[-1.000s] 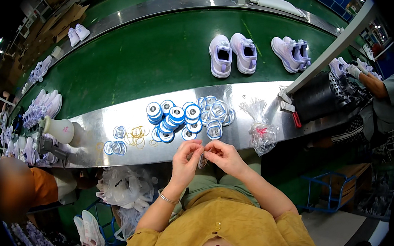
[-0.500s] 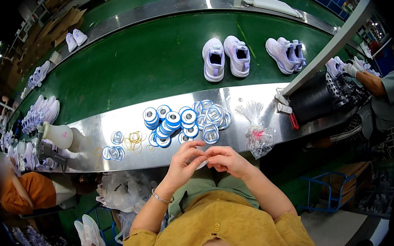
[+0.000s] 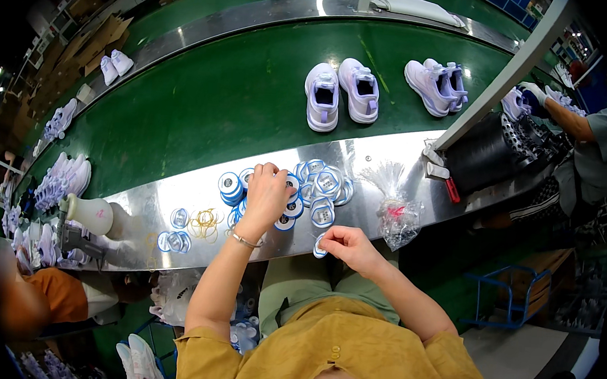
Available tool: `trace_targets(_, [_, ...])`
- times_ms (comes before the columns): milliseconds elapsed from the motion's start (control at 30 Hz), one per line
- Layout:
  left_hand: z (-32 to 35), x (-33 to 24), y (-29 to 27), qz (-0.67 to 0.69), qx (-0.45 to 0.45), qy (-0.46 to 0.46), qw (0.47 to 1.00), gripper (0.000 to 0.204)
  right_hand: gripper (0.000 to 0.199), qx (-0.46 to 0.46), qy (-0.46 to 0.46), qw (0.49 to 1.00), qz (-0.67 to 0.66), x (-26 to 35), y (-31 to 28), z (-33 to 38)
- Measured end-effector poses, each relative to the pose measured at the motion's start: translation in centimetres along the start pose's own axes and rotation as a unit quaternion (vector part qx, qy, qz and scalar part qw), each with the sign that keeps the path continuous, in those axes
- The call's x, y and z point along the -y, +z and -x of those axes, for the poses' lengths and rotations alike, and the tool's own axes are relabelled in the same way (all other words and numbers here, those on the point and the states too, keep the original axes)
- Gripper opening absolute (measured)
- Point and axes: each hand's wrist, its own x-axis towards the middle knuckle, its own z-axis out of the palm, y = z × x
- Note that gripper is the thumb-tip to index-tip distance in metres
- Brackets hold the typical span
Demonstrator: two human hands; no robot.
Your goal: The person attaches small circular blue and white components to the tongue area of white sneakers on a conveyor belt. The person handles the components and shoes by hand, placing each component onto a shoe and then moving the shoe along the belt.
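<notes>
My left hand [image 3: 269,195] is over the pile of round blue-rimmed tags [image 3: 229,185] on the metal ledge. Its fingers are bent and apart, touching or just above the tags; it covers the middle of the pile. At the ledge's near edge, my right hand [image 3: 352,250] pinches one round tag [image 3: 320,245] between thumb and fingers. Clear-looking blue-edged tags [image 3: 327,183] lie in a second heap to the right of the pile. Left of it are loose yellowish elastic loops [image 3: 204,223] and a few more tags [image 3: 174,241].
A clear bag of thin plastic strands [image 3: 399,218] lies on the right. White-lilac shoes [image 3: 323,98] stand on the green conveyor belt [image 3: 218,97]. A slanted post [image 3: 501,77] rises at right, near a gloved co-worker [image 3: 572,121]. A cream spool [image 3: 91,215] stands at left.
My left hand has left my right hand and moved forward and left onto the tag pile. The right hand keeps its tag, now easier to see. The shoes on the belt have shifted slightly left.
</notes>
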Motion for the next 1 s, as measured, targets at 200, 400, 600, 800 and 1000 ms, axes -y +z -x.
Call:
trace_targets(200, [-1.0,0.3,-0.1,0.068,0.039,-0.062,0.995,0.028,0.012,-0.033,0.009,0.999,0.0,0.6,-0.5,0.5])
trace_targets(400, [-1.3,0.6,-1.0,0.214,0.115,-0.175,0.954,0.02,0.012,-0.031,0.025,0.999,0.0,0.3,-0.9,0.4])
trace_targets(600, [-0.1,0.8,-0.4,0.169,0.057,-0.124,0.976,0.022,0.013,-0.04,0.019,0.999,0.012,-0.4,-0.3,-0.1])
trace_targets(800, [1.5,0.6,-0.3,0.21,-0.009,-0.13,0.969,0.021,0.014,-0.095,-0.005,0.992,0.078,-1.2,-0.3,-0.3])
trace_targets(1000, [3.9,-2.3,-1.8,0.503,-0.015,-0.236,0.831,0.014,0.015,-0.156,-0.105,0.971,0.147,1.1,0.8,-1.0])
